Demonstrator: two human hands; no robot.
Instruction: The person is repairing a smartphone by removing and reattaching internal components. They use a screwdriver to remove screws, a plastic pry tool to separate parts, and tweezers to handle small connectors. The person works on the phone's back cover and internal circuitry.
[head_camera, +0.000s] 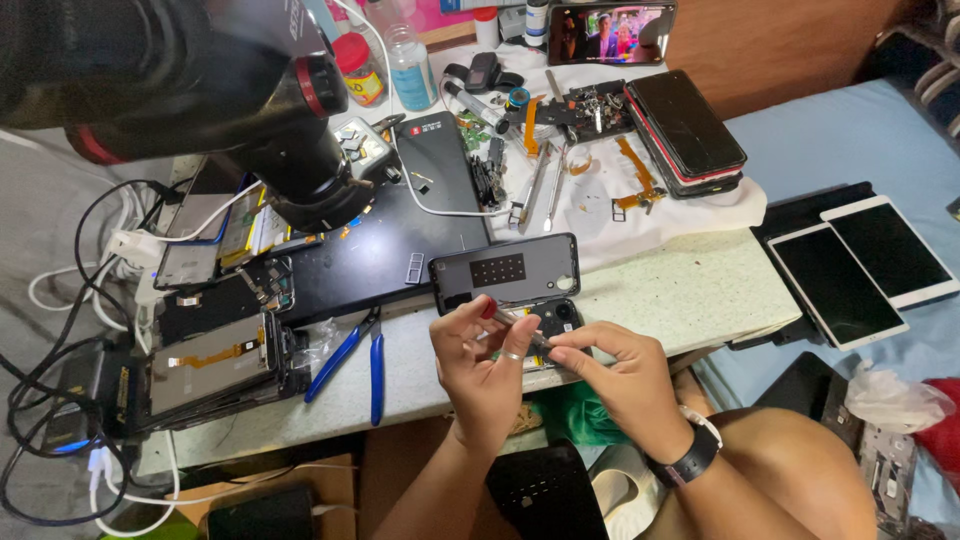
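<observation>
A small screwdriver (510, 322) with a red cap sits pinched between both hands over an opened phone (555, 322), which lies at the near edge of the surface (690, 290), just below a detached dark back cover (505, 270). The left hand (480, 365) is closed around the driver's upper end, ring finger curled; the right hand (615, 375), a dark watch on its wrist, grips the shaft near the tip. Blue-handled pliers (355, 360) lie to the left, with other phone parts beyond. The tip could slip and scratch the camera module, and a loosened screw could easily roll off this crowded edge, I judge.
</observation>
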